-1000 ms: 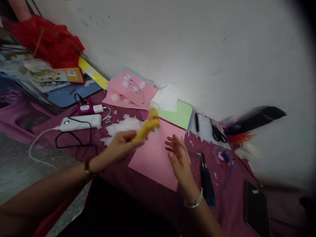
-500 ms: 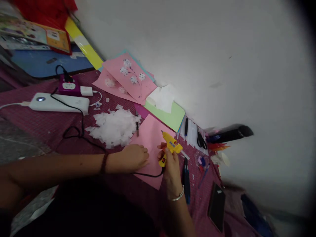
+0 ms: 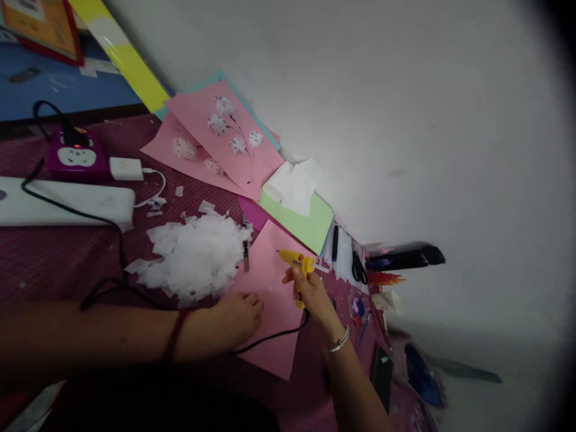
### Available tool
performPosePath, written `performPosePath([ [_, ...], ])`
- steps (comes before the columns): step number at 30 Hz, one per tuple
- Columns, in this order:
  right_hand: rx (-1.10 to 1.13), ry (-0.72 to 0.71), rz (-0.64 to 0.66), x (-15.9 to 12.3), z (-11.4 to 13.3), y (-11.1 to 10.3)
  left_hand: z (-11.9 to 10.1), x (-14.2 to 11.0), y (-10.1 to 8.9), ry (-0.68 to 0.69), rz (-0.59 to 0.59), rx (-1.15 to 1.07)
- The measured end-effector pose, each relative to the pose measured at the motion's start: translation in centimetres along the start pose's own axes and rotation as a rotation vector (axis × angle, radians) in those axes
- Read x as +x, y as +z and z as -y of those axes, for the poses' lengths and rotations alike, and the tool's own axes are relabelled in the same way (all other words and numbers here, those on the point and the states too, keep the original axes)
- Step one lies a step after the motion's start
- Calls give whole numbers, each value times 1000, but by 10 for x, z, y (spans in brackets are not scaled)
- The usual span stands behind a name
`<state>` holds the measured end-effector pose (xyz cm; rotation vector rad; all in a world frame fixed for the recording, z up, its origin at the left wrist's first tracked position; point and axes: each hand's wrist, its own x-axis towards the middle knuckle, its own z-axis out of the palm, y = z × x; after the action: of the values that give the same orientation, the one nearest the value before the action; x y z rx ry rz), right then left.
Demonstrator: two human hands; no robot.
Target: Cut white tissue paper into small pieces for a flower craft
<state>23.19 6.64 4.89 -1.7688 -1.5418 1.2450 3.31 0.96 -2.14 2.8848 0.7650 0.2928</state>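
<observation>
My right hand (image 3: 310, 294) grips a yellow glue gun (image 3: 296, 263) by its handle, nozzle pointing left over a plain pink paper sheet (image 3: 270, 300). Its black cord (image 3: 270, 339) trails under my left wrist. My left hand (image 3: 236, 321) rests on the near left part of that sheet, fingers curled down onto the paper. A heap of white paper scraps (image 3: 193, 252) lies just left of the sheet, with a small dark pen-like item (image 3: 245, 252) at its right edge.
Pink sheets with white flower shapes (image 3: 225, 135) lean by the wall, beside white tissue (image 3: 292, 186) on green paper (image 3: 306, 225). A white power strip (image 3: 67, 207), purple plug adapter (image 3: 76, 157), black scissors (image 3: 359, 268), a black cylinder (image 3: 405, 257) and a dark phone (image 3: 381, 375) surround them.
The glue gun passed from my left hand to my right. My left hand dropped onto the pink sheet. The view swung left and down, closer to the paper.
</observation>
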Motion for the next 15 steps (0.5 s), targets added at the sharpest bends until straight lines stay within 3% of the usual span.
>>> performPosePath([
  [7,-43,56,-29,-10,-3,0,16,8,-7,-70,90,-50],
  [15,-59,89,-62,-17,-14,0,22,8,-5,-95,-45,-75],
])
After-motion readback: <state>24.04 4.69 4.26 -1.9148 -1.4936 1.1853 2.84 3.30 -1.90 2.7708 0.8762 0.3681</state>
